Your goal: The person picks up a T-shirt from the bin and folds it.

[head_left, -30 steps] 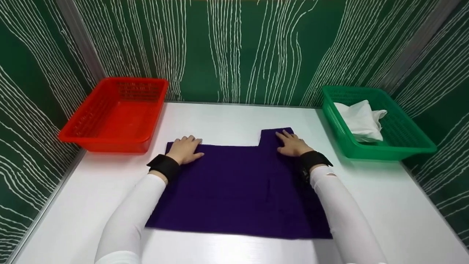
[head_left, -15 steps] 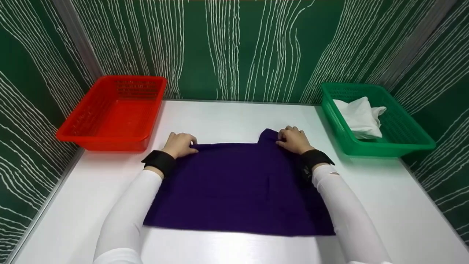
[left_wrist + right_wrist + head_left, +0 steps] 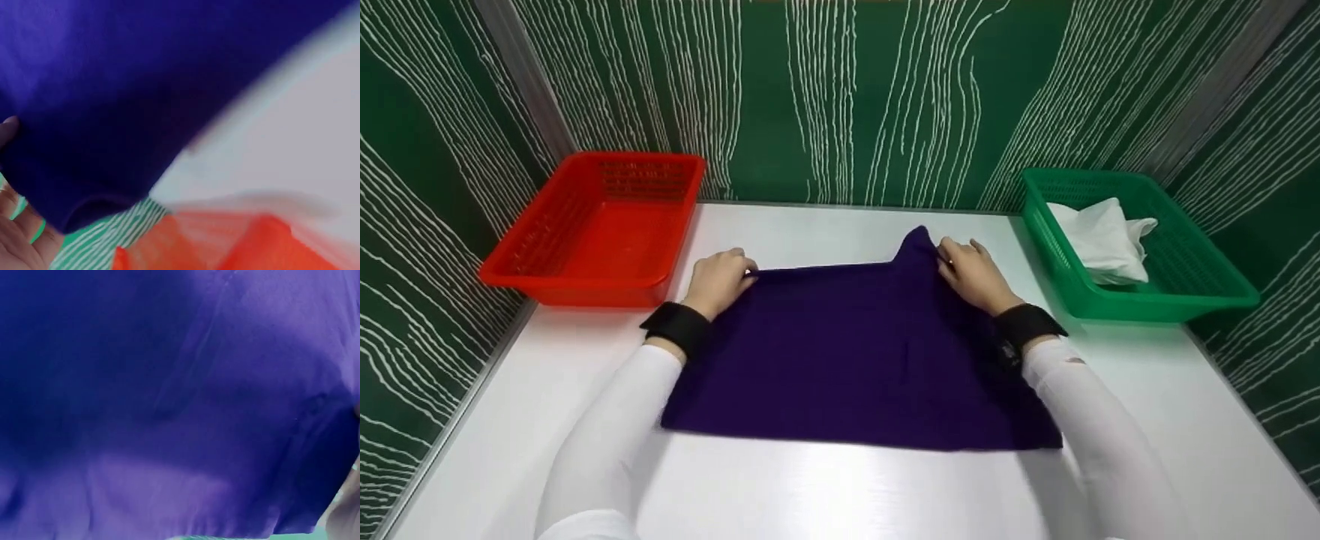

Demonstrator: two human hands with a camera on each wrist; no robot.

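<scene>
A folded purple garment [image 3: 840, 352] spans the middle of the white table in the head view, its far edge raised off the tabletop. At its far left corner my left hand [image 3: 718, 281] pinches the edge between thumb and fingers. My right hand [image 3: 971, 276] pinches the far right edge, beside a pointed flap of cloth that sticks up. In the left wrist view the purple garment [image 3: 124, 101] hangs from the thumb and fingers at the left edge. Purple cloth [image 3: 169, 410] nearly fills the right wrist view, with only a bit of the hand at the right edge.
A red plastic basket [image 3: 660, 289] stands at the back left of the white table [image 3: 810, 495]. At the back right is a green basket [image 3: 1170, 307] holding crumpled white cloth [image 3: 1102, 240]. Green panels with white streaks [image 3: 825, 105] enclose the table on the back and sides.
Both hands have gone from lying flat on the garment to pinching its far edge and lifting it. The near hem has slid away from me, and the right flap now stands up in a point.
</scene>
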